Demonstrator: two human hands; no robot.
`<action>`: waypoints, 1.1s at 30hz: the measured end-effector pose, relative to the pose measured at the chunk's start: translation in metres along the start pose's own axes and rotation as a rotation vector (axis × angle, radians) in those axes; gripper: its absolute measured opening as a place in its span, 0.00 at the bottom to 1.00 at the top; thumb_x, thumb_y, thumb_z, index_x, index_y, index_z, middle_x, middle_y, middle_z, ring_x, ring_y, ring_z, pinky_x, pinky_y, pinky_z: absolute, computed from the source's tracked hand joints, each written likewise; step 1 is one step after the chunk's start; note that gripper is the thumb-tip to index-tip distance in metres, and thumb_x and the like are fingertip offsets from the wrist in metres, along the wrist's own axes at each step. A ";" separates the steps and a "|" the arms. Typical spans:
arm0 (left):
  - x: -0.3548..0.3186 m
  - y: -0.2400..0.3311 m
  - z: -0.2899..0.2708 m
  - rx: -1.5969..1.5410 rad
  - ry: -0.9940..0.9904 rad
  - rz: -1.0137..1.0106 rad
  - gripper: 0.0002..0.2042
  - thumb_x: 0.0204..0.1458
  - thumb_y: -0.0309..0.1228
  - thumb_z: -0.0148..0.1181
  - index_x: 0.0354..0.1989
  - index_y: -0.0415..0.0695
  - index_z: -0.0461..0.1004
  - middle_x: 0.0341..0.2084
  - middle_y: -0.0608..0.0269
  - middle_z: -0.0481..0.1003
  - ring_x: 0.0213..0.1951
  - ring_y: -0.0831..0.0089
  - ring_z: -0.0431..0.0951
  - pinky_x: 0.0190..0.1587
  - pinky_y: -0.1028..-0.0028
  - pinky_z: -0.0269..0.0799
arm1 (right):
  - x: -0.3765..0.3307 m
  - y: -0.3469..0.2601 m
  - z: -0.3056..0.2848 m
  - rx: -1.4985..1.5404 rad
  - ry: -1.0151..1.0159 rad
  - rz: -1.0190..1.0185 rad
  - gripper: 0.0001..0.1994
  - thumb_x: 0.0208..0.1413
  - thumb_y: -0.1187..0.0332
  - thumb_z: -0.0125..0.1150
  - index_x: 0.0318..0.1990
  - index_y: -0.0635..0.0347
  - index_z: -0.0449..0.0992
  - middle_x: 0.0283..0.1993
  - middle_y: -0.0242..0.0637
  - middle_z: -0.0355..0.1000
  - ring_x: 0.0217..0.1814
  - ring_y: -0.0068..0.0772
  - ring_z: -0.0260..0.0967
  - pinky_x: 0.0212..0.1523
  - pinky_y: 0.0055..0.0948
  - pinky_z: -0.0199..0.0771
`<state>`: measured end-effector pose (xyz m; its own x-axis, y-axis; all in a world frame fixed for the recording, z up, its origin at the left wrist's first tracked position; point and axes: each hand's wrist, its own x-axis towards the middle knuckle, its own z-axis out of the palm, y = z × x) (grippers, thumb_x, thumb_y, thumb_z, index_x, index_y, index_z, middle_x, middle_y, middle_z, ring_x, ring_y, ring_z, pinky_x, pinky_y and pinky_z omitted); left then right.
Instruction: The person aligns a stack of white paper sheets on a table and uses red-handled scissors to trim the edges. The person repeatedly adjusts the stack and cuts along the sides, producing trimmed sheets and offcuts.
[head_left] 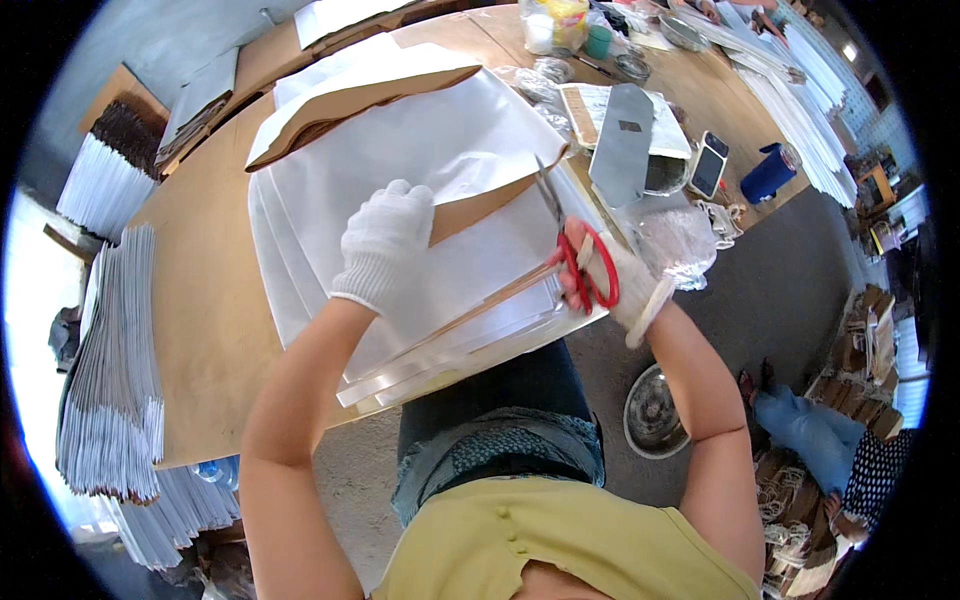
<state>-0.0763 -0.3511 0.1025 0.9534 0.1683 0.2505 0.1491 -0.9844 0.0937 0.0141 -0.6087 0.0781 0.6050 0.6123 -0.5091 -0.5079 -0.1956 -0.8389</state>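
My left hand (388, 240), in a white knitted glove, is closed at the edge of a white paper sheet (330, 210) with a brown underside. The sheet's lifted edge bares a brown strip (480, 210) running from this hand toward the scissors. In my right hand (618, 275), whose glove leaves the fingertips bare, are red-handled scissors (586, 268). Their blades point away from me, at the right end of the brown strip. Beneath lies a stack of white sheets (440, 345), and folded sheets with brown edges (370, 105) bulge up at the far side.
Right of the stack are a grey plate (622, 145), a phone (709, 163), a blue cup (770, 175) and clear plastic wrap (676, 240). Folded paper bundles (112, 370) line the table's left edge. A metal basin (655, 412) is on the floor; another person (810, 430) is at right.
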 end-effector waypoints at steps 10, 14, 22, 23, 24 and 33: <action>0.008 -0.020 -0.025 -0.307 -0.167 0.074 0.13 0.57 0.37 0.53 0.44 0.42 0.75 0.39 0.52 0.74 0.45 0.54 0.74 0.50 0.63 0.69 | -0.003 0.030 0.028 0.066 0.021 -0.079 0.29 0.61 0.38 0.45 0.34 0.59 0.70 0.15 0.25 0.62 0.11 0.19 0.58 0.11 0.18 0.57; 0.034 -0.049 -0.020 -0.452 -0.371 0.132 0.18 0.55 0.41 0.55 0.49 0.43 0.74 0.46 0.52 0.74 0.49 0.56 0.73 0.55 0.67 0.66 | -0.015 0.063 0.098 0.053 -0.322 0.057 0.33 0.59 0.35 0.45 0.41 0.63 0.68 0.19 0.32 0.65 0.16 0.26 0.65 0.20 0.25 0.71; 0.038 -0.044 -0.029 -0.399 -0.479 0.061 0.22 0.51 0.44 0.59 0.51 0.44 0.74 0.48 0.52 0.75 0.50 0.61 0.74 0.56 0.68 0.66 | 0.000 0.061 0.172 -0.082 -0.423 0.155 0.32 0.59 0.38 0.49 0.38 0.67 0.67 0.18 0.31 0.64 0.15 0.27 0.64 0.18 0.27 0.69; 0.035 -0.046 -0.028 -0.415 -0.456 0.062 0.22 0.51 0.44 0.59 0.50 0.44 0.74 0.47 0.52 0.75 0.49 0.61 0.74 0.55 0.68 0.67 | 0.003 0.064 0.173 -0.056 -0.418 0.153 0.30 0.59 0.39 0.50 0.37 0.66 0.68 0.18 0.31 0.64 0.15 0.27 0.63 0.17 0.27 0.68; 0.034 -0.047 -0.026 -0.436 -0.431 0.069 0.22 0.51 0.44 0.59 0.50 0.44 0.74 0.46 0.52 0.76 0.49 0.62 0.74 0.55 0.68 0.67 | 0.006 0.069 0.173 -0.033 -0.406 0.151 0.29 0.60 0.41 0.51 0.37 0.66 0.68 0.18 0.31 0.64 0.14 0.27 0.62 0.16 0.27 0.66; 0.091 -0.067 -0.066 0.399 0.170 -0.099 0.09 0.53 0.30 0.53 0.41 0.46 0.75 0.35 0.53 0.77 0.40 0.56 0.79 0.43 0.60 0.75 | -0.028 0.069 0.132 0.161 -0.491 0.107 0.25 0.61 0.42 0.51 0.40 0.60 0.69 0.21 0.30 0.62 0.17 0.24 0.62 0.15 0.24 0.61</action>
<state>-0.0173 -0.2661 0.1828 0.8777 0.2359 0.4170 0.3588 -0.9005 -0.2458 -0.1187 -0.5383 0.0599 0.2061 0.8896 -0.4076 -0.6621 -0.1799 -0.7275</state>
